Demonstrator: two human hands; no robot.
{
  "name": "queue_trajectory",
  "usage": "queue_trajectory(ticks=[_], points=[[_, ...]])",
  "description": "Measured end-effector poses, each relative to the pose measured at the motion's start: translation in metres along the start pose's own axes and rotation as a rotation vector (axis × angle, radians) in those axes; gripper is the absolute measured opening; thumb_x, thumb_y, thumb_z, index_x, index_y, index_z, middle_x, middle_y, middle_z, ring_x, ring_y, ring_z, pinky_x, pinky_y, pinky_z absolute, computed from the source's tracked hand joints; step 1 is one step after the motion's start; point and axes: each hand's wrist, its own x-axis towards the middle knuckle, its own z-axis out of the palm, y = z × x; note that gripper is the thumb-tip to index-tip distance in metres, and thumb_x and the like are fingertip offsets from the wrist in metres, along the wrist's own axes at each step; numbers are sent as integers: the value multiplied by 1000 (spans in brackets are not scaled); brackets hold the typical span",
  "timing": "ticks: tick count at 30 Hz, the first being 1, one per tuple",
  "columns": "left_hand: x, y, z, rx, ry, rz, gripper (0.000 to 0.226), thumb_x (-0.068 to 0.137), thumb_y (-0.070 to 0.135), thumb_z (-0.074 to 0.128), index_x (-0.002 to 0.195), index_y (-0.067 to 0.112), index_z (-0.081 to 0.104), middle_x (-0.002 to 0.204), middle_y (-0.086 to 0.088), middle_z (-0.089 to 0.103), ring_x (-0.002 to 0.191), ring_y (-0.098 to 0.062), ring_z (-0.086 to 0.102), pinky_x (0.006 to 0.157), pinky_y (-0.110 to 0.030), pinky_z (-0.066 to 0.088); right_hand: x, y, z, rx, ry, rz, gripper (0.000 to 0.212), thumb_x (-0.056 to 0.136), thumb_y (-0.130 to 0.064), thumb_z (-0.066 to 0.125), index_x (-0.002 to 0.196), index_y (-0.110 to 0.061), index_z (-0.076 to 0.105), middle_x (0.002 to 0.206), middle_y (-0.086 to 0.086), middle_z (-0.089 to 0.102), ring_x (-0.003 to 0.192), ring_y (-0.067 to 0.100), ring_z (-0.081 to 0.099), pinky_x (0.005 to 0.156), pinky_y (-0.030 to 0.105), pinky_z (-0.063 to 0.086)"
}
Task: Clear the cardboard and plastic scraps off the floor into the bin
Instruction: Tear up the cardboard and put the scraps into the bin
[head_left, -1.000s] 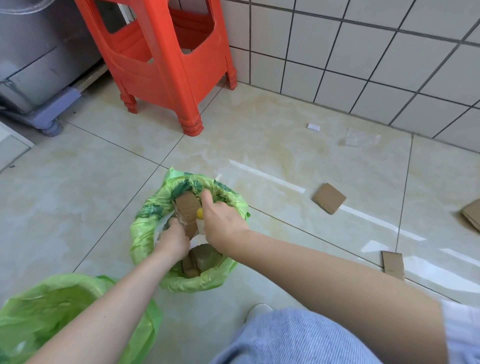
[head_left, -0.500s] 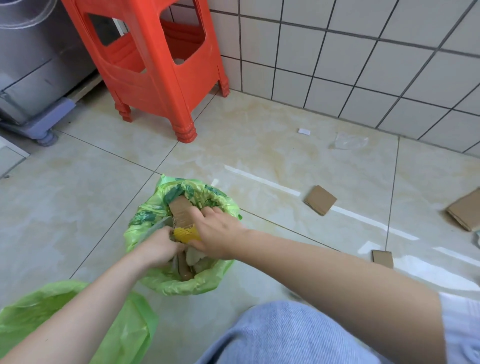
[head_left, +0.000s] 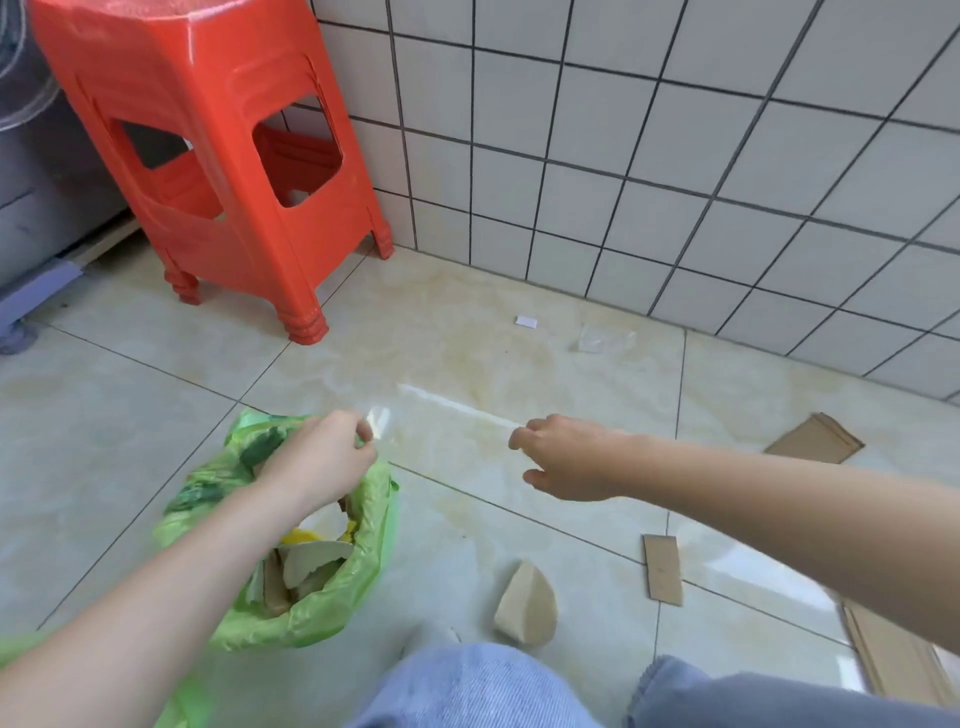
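Observation:
The bin lined with a green bag (head_left: 363, 561) stands at lower left, holding several cardboard pieces and something yellow. My left hand (head_left: 322, 460) is over its far rim, fingers pinched on the bag's edge. My right hand (head_left: 566, 460) hovers above bare floor to the right of the bin, fingers loosely curled and holding nothing. On the floor lie a curved cardboard piece (head_left: 524, 605), a cardboard strip (head_left: 662, 569), a brown cardboard sheet (head_left: 815, 440), a larger sheet (head_left: 893, 660) at lower right, a clear plastic scrap (head_left: 605, 339) and a small white scrap (head_left: 525, 322) near the wall.
A red plastic stool (head_left: 223, 171) stands at the back left beside a grey appliance (head_left: 47, 208). A white tiled wall (head_left: 675, 171) closes the far side. Another green bag (head_left: 21, 649) shows at the lower left edge. My knees in jeans (head_left: 467, 686) fill the bottom.
My right hand has left the bin and swung out to the right, empty. The cardboard and yellow piece now lie inside the bag. My view has tilted up and right.

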Motion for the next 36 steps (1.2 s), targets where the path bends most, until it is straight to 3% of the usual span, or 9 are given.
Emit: queue_trajectory(ticks=[5, 7, 14, 23, 27, 31, 36], points=[[26, 51, 41, -80, -100, 173, 16, 86, 22, 51, 100, 24, 58, 85, 8, 63, 85, -19, 59, 71, -29, 49, -12, 70, -5, 30, 4, 140, 37, 97, -30, 45, 130, -13, 44, 123, 6, 54, 116, 28, 53, 85, 32, 43], [47, 65, 61, -62, -132, 208, 17, 85, 22, 50, 100, 24, 59, 87, 7, 62, 87, -20, 57, 76, -30, 49, -3, 95, 2, 81, 21, 216, 41, 97, -32, 46, 133, -15, 41, 127, 4, 52, 118, 27, 51, 90, 33, 45], [151, 106, 122, 87, -245, 278, 24, 84, 21, 49, 105, 21, 60, 111, -3, 62, 106, -25, 57, 91, -35, 48, 56, 161, 54, 197, 4, 333, 44, 96, -30, 46, 136, -13, 39, 132, 7, 48, 122, 28, 47, 95, 36, 42], [266, 148, 168, 367, -267, 392, 41, 90, 11, 45, 131, 11, 42, 136, -7, 40, 128, -29, 37, 99, -44, 42, 135, 250, 80, 209, 37, 443, 45, 95, -27, 47, 134, -7, 38, 129, 11, 43, 117, 32, 43, 96, 39, 42], [317, 168, 185, 466, -237, 381, 47, 93, 25, 44, 138, 11, 38, 147, -7, 35, 142, -29, 19, 111, -40, 28, 162, 284, 87, 247, 58, 513, 55, 98, -44, 41, 138, -7, 34, 136, 13, 40, 122, 34, 40, 100, 42, 40], [358, 188, 200, 359, -208, 245, 56, 97, 40, 38, 145, 14, 30, 156, -6, 20, 147, -33, 2, 116, -43, 18, 189, 309, 100, 266, 30, 565, 66, 97, -52, 32, 147, -11, 21, 151, 14, 22, 134, 39, 27, 107, 46, 34], [391, 204, 220, 334, -167, 300, 63, 95, 35, 41, 150, 21, 15, 160, -2, 5, 146, -32, 2, 113, -47, 22, 214, 333, 113, 332, 56, 554, 74, 97, -53, 35, 152, -27, -6, 161, -5, -11, 146, 37, -3, 113, 52, 23]])
